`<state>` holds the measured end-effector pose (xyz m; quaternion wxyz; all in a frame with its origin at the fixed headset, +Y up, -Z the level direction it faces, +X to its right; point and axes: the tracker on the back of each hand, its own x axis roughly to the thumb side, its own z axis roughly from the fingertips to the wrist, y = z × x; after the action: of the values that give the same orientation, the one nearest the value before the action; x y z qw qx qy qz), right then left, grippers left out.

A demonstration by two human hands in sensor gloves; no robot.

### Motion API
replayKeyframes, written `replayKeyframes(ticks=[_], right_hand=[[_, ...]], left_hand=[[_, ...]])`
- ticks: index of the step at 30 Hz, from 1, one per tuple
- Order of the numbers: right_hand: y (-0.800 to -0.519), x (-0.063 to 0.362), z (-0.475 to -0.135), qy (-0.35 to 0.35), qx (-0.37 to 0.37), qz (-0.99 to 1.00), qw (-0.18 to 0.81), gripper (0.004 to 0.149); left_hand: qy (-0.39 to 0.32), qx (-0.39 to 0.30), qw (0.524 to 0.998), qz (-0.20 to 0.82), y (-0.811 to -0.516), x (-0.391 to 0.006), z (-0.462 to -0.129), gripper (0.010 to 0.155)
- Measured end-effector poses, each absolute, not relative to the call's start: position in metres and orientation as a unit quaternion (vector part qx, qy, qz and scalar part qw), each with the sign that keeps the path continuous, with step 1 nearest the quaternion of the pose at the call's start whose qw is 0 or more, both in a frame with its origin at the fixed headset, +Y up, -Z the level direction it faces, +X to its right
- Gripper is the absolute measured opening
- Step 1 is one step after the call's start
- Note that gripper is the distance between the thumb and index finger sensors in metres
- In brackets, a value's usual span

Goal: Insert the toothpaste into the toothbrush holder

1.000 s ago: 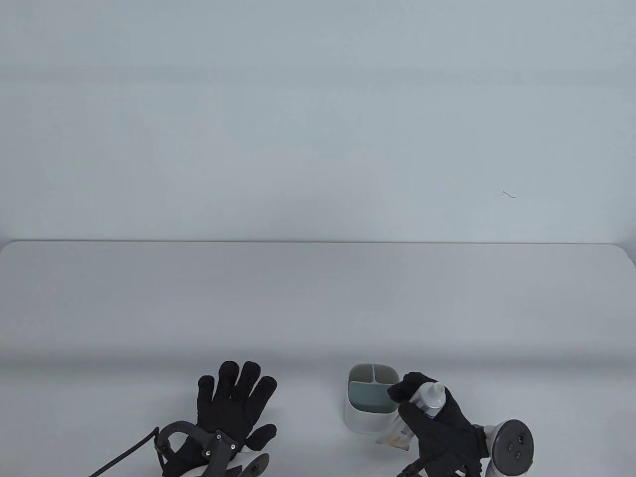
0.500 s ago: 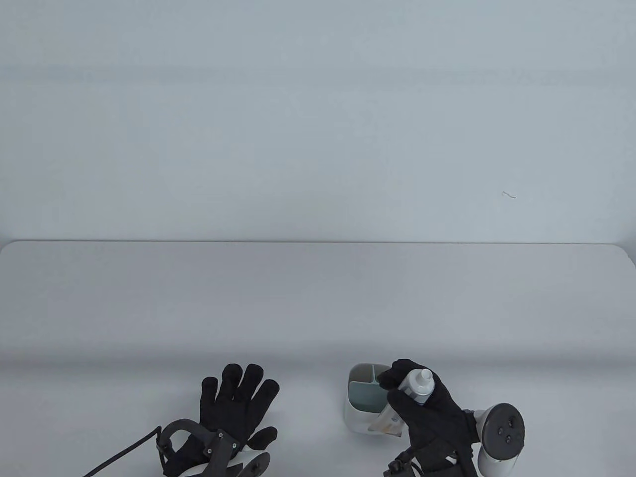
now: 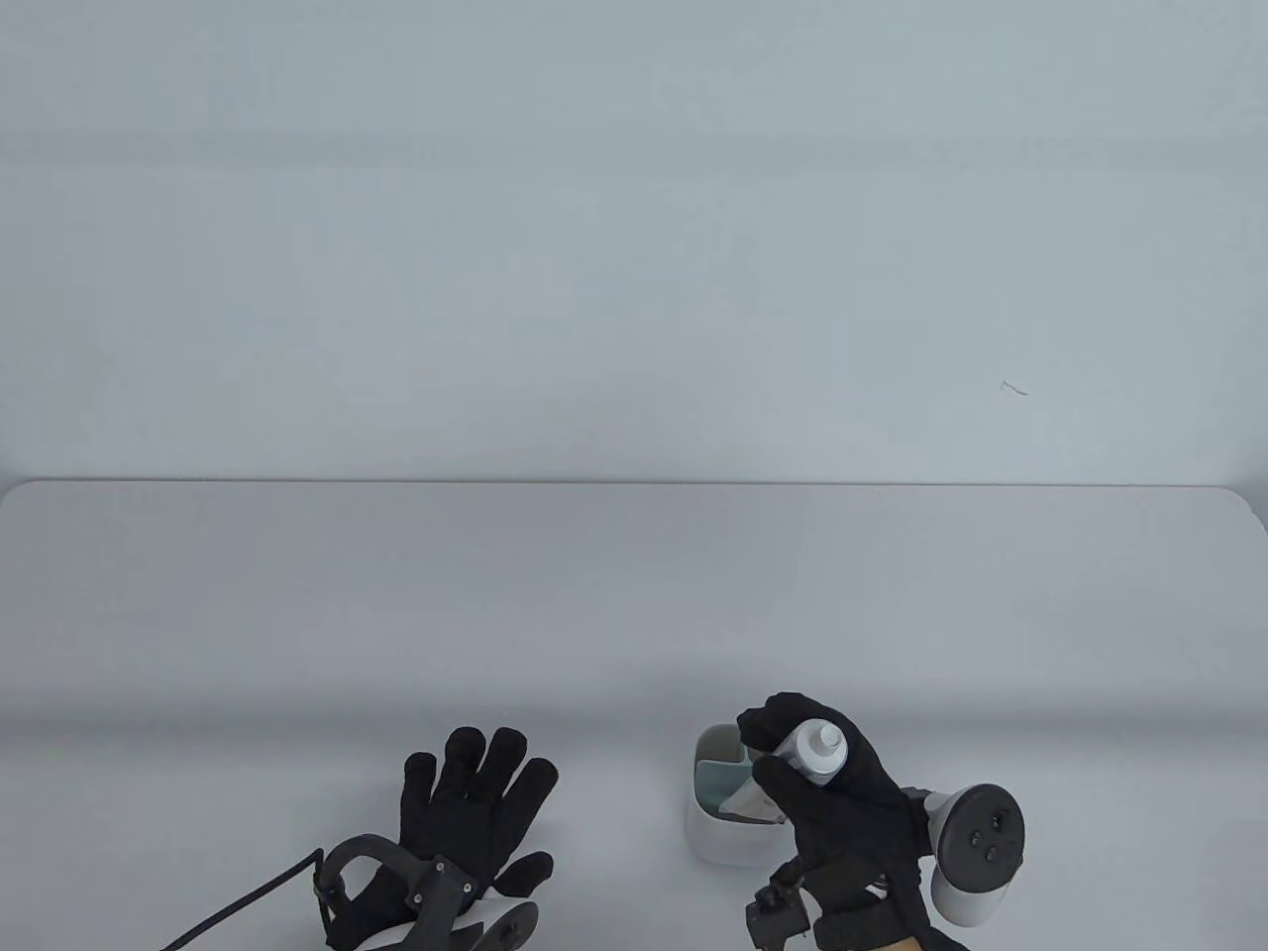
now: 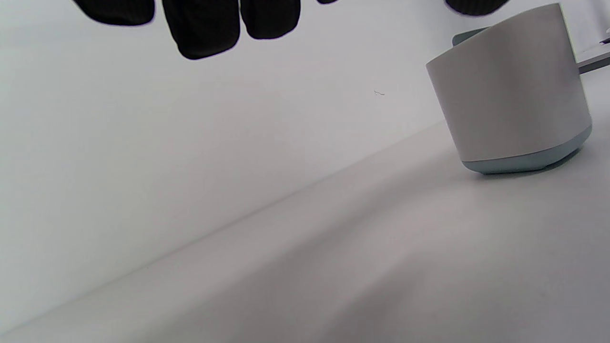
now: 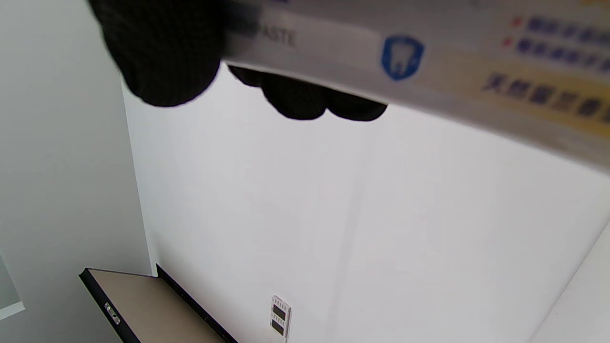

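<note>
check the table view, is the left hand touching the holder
No, the left hand lies flat on the table, well apart from the holder.

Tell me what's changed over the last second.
The right hand carried the toothpaste up and left, from beside the holder to over it, the crimped end now dipping into the large compartment, cap up. The holder and the flat left hand stayed put.

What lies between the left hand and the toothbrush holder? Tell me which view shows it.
Only bare table. The table view shows the left hand resting flat on the table, apart from the toothbrush holder, with nothing on the stretch between them.
</note>
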<state>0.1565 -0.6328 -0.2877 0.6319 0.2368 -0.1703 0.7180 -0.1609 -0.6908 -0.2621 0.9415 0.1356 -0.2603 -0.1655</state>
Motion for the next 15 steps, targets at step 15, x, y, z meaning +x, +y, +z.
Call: replayKeyframes(ticks=[15], right_hand=[[-0.651, 0.155, -0.297, -0.16, 0.246, 0.726, 0.622, 0.088]], left_hand=[[-0.262, 0.124, 0.942, -0.167, -0.692, -0.16, -0.263, 0.078]])
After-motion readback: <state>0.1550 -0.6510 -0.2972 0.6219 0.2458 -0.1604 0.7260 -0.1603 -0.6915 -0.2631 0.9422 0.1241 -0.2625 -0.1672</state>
